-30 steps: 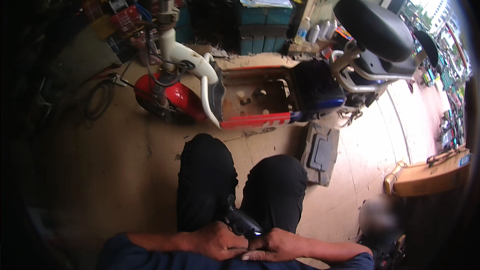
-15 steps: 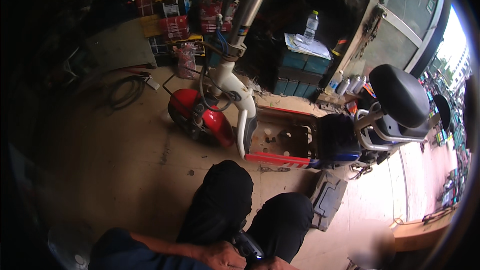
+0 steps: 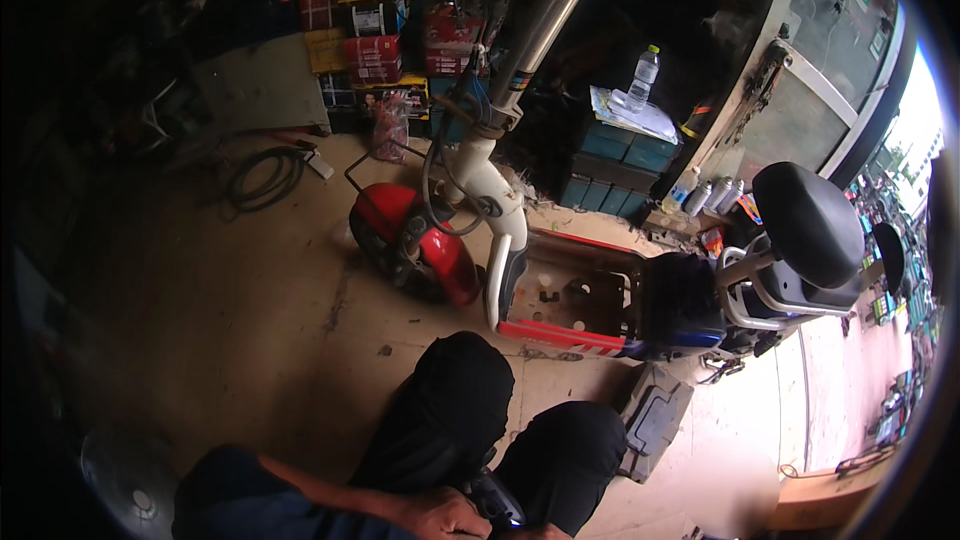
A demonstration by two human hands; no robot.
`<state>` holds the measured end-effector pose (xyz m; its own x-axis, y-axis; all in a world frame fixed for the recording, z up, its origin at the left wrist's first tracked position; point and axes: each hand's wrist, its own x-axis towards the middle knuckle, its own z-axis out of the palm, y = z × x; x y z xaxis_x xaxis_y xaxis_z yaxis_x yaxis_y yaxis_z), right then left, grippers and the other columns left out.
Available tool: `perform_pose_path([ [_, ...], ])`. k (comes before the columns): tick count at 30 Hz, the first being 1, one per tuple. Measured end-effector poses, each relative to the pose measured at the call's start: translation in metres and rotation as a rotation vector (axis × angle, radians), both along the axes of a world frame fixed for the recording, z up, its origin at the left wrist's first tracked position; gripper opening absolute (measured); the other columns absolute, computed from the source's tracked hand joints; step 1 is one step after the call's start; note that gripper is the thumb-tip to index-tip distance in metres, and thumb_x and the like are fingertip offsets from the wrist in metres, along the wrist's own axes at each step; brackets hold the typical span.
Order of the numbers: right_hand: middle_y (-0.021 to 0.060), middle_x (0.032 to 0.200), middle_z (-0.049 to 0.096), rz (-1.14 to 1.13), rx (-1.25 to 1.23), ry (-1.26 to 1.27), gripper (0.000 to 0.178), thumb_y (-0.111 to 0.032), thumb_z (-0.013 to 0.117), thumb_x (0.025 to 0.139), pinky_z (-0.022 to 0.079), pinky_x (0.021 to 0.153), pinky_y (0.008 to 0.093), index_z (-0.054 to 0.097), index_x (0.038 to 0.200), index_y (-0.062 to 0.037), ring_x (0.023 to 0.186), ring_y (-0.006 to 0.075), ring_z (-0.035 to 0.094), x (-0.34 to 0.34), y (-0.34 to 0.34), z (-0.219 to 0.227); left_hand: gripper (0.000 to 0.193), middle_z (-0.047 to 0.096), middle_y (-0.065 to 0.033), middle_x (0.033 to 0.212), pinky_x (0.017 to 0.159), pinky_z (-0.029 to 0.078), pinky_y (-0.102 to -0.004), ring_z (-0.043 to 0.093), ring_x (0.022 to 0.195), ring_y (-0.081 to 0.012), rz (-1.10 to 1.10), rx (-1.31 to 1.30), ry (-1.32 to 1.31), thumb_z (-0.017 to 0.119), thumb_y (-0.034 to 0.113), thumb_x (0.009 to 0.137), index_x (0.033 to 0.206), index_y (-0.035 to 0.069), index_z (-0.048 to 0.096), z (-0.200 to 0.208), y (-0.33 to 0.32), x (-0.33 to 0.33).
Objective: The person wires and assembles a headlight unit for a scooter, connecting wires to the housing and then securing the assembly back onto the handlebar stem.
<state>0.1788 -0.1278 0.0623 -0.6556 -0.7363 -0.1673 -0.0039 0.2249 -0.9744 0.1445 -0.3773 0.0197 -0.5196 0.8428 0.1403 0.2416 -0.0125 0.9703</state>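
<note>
At the lower edge, my left hand (image 3: 447, 515) is closed with its fingers curled over; what it grips is hidden. Beside it, between my dark-trousered knees, is a dark handheld device (image 3: 494, 496) with a small bright spot at its lower end; its kind does not show. Only a strip of my right hand (image 3: 540, 533) shows, next to that device, and its fingers are cut off by the frame. Beyond my knees stands an electric scooter (image 3: 505, 202) with a red front fender, an opened footwell and a black seat.
A grey-black case (image 3: 655, 422) lies on the floor right of my knees. A coil of black cable (image 3: 265, 178) lies at the left. Stacked boxes (image 3: 372, 58) stand at the back, with teal batteries (image 3: 610, 150) bearing papers and a bottle (image 3: 643, 78). A wooden edge (image 3: 830, 495) is at right.
The whole view has shifted, so the scooter and background sit lower and farther right. My right hand shows less at the lower edge. My left hand stays closed beside the device.
</note>
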Motion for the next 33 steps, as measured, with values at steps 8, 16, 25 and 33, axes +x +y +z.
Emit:
perform_pose_path([
  [8,0.0168,0.078,0.067,-0.155,-0.086,0.121,0.025,-0.02,0.066,0.104,0.052,0.065,0.0411,0.07,0.089,-0.0007,0.069,0.0299,0.066,0.021,0.01,-0.022,0.027,0.063,-0.0178,0.069,0.056,0.048,-0.0459,0.066,0.064,-0.0361,-0.112,-0.148,-0.026,0.075,0.021,0.093,0.073,0.006,0.063,-0.043,-0.022,0.011],
  [16,0.0131,0.066,0.057,-0.34,-0.009,0.054,0.028,-0.013,0.063,0.103,0.045,0.057,0.0418,0.063,0.077,-0.002,0.06,0.0293,0.058,0.018,0.005,-0.001,0.026,0.077,-0.0117,0.09,0.069,0.059,-0.0377,0.076,0.079,-0.0292,0.062,-0.015,0.015,0.084,0.024,0.093,0.114,0.01,0.077,-0.012,-0.005,0.002],
  [25,0.014,0.075,0.065,-0.482,0.039,0.167,0.015,-0.012,0.072,0.098,0.052,0.059,0.0388,0.071,0.087,-0.0026,0.064,0.0317,0.066,0.023,0.025,-0.025,0.026,0.072,-0.0093,0.078,0.057,0.054,-0.0351,0.071,0.064,-0.0249,0.303,-0.056,0.26,0.084,0.01,0.088,0.114,0.008,0.078,0.005,0.001,0.005],
  [33,0.0143,0.073,0.064,-0.406,0.077,0.439,0.014,-0.011,0.074,0.095,0.05,0.055,0.0416,0.066,0.088,-0.0016,0.064,0.0343,0.066,0.028,0.006,-0.01,0.019,0.07,-0.0124,0.09,0.062,0.055,-0.035,0.071,0.074,-0.0271,0.165,0.039,0.096,0.08,0.006,0.091,0.11,0.002,0.077,-0.003,0.013,0.007],
])
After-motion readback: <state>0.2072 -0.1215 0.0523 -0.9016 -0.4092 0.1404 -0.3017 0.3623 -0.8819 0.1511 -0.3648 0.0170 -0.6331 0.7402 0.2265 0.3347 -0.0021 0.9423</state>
